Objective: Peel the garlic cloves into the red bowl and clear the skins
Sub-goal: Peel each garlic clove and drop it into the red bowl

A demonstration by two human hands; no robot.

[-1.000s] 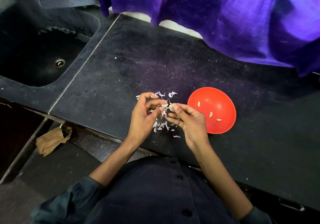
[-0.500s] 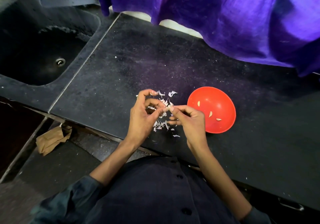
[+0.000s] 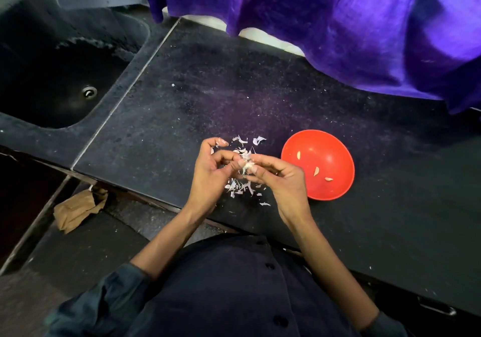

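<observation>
A: Why is the person working the clove over that one patch of the counter (image 3: pixel 260 81)?

B: Likely so the skins (image 3: pixel 243 184) are dropping into one loose heap, just left of the red bowl (image 3: pixel 335 138), which is sitting within easy reach of the right hand (image 3: pixel 279 178) for dropping cloves in.

A: And the grip?

B: Both hands are curling round one garlic clove (image 3: pixel 248 164). The left hand (image 3: pixel 212 174) is pinching it with thumb and fingertips; the right is pinching the other side, seemingly pulling at the skin. Neither hand is spread wide.

A: Which way is the clove pointing?

B: It is too small and too covered by fingers to tell. Its long axis seems to be running roughly between the two hands, but that is a guess.

A: And the finished ones?

B: Three peeled cloves (image 3: pixel 316 171) are lying apart in the bowl, each angled differently.
</observation>
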